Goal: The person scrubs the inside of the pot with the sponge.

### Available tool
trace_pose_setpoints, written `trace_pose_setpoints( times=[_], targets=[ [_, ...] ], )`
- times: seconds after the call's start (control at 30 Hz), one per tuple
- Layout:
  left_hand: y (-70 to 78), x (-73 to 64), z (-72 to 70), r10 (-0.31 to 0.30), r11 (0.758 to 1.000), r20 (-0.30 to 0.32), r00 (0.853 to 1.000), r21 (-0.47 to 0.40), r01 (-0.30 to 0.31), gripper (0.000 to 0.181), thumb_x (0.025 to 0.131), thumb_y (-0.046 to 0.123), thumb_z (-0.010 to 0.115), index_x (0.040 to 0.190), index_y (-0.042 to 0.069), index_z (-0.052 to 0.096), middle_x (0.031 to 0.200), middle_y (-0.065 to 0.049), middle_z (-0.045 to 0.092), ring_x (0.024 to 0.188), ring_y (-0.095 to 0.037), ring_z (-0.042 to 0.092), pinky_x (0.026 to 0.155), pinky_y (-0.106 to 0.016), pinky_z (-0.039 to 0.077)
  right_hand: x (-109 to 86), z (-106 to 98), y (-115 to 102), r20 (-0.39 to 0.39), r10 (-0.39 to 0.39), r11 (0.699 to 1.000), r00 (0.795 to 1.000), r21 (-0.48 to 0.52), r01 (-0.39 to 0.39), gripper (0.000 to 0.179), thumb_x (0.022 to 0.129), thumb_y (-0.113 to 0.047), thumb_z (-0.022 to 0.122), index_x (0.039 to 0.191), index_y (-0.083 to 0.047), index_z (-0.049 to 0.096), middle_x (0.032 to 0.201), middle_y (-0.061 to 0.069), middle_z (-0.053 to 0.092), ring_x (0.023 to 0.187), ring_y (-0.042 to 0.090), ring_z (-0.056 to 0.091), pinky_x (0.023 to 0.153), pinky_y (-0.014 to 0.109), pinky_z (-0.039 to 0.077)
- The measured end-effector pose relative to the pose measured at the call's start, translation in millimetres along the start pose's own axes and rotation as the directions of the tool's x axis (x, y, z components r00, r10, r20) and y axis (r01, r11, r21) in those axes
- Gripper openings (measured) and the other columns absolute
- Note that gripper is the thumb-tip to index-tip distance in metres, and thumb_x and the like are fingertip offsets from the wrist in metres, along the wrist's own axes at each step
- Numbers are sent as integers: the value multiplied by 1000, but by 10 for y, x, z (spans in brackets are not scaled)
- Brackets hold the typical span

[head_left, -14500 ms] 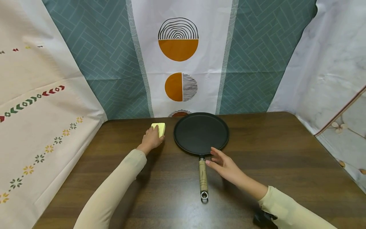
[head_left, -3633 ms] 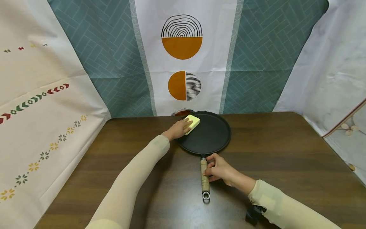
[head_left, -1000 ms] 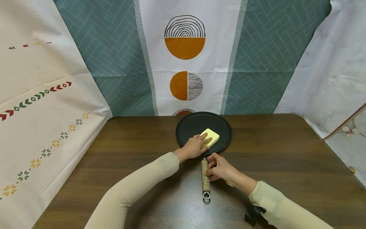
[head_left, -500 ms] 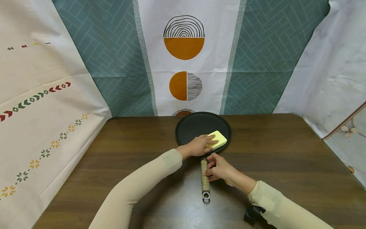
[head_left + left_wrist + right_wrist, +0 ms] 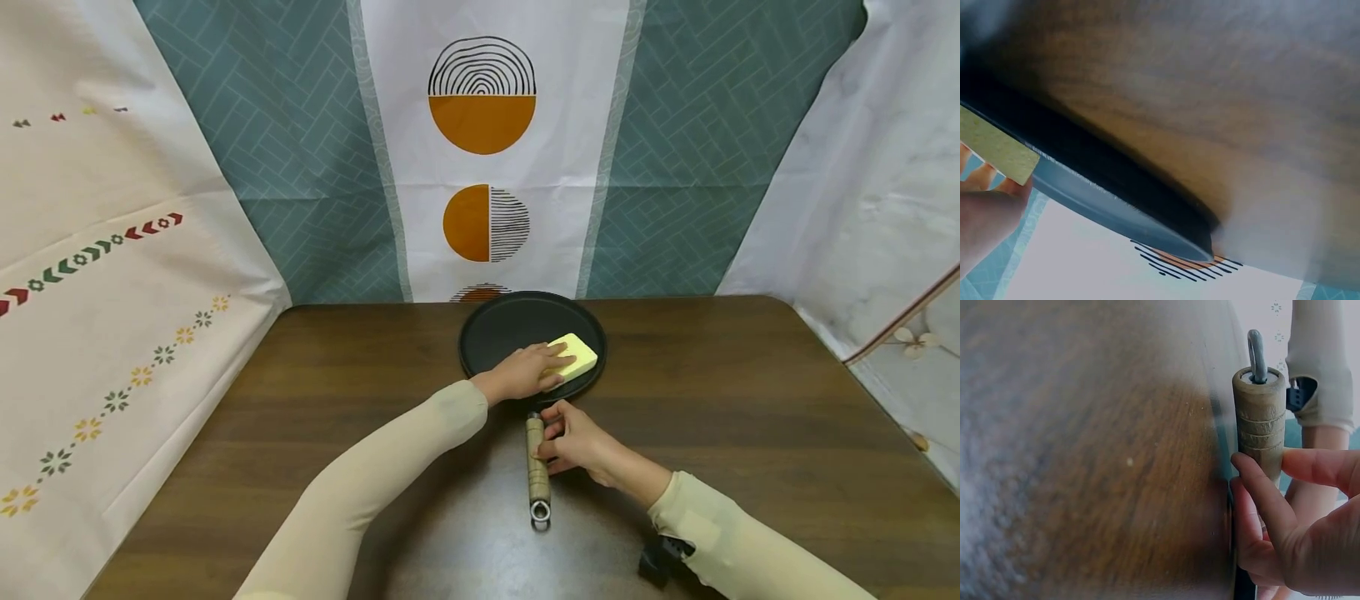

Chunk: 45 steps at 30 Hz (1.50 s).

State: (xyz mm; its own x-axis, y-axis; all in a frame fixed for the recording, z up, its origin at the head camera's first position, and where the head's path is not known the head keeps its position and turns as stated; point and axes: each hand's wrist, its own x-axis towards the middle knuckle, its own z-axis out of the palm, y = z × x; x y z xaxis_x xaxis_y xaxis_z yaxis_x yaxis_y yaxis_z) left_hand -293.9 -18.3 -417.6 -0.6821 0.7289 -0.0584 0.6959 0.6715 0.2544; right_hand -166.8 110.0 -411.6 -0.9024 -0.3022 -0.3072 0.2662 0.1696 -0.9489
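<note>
A round, flat black pan [image 5: 498, 329] lies on the table with its wooden handle [image 5: 537, 477] towards me. My left hand [image 5: 523, 372] holds a pale yellow sponge [image 5: 583, 357] against the right part of the pan's surface, fingers spread over its top. In the left wrist view, fingertips [image 5: 1007, 186] lie along the sponge [image 5: 999, 147] above the pan's rim [image 5: 1116, 209]. My right hand [image 5: 588, 452] pinches the handle from the right; the right wrist view has thumb and fingers on either side of the handle [image 5: 1260, 419], below its metal ring [image 5: 1257, 353].
The dark wooden table [image 5: 720, 400] extends to both sides of the pan. Patterned cloths [image 5: 315, 167] hang behind the table's back edge and along both sides. A small black device [image 5: 660, 558] sits at my right wrist.
My left hand has brought the sponge from the table left of the pan onto it, then rightwards across its surface. My right hand has closed on the handle; the pan stays in place.
</note>
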Motion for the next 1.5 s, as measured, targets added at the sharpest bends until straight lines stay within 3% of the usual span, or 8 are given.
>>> trace_pose_setpoints(
  times=[0.47, 0.93, 1.23, 1.5],
  targets=[
    [-197, 201, -62, -141, 987, -21, 990, 72, 142, 50, 103, 33, 45, 150, 23, 35, 158, -5, 24, 140, -29, 31, 108, -48, 33, -7, 45, 12, 7, 2, 1000, 1000, 11, -3, 50, 79, 12, 64, 122, 8, 37, 91, 13, 43, 71, 21, 56, 65, 41, 57],
    [-526, 80, -171, -326, 943, -76, 942, 45, 330, 50, 103, 31, 44, 151, 22, 34, 157, -7, 26, 140, -31, 31, 109, -48, 31, 4, 26, 26, -3, 10, 1000, 1000, 5, -10, 52, 78, 13, 64, 121, 8, 37, 91, 13, 41, 72, 22, 55, 65, 42, 57],
    [-619, 41, -195, -357, 932, -79, 931, 39, 360, 50, 103, 31, 44, 151, 21, 33, 157, -7, 25, 140, -32, 31, 110, -49, 30, -12, 25, 23, -7, 4, 1000, 1000, 4, -4, 52, 78, 13, 64, 122, 8, 37, 91, 14, 42, 72, 22, 55, 64, 41, 57],
    [-640, 20, -211, -318, 948, -79, 945, 2, 319, 50, 103, 29, 46, 151, 19, 34, 157, -10, 26, 140, -33, 30, 111, -50, 28, -1, 5, 26, -27, 6, 1000, 1000, 5, -6, 50, 78, 14, 63, 121, 8, 40, 89, 12, 44, 69, 21, 56, 63, 39, 57]
  ],
)
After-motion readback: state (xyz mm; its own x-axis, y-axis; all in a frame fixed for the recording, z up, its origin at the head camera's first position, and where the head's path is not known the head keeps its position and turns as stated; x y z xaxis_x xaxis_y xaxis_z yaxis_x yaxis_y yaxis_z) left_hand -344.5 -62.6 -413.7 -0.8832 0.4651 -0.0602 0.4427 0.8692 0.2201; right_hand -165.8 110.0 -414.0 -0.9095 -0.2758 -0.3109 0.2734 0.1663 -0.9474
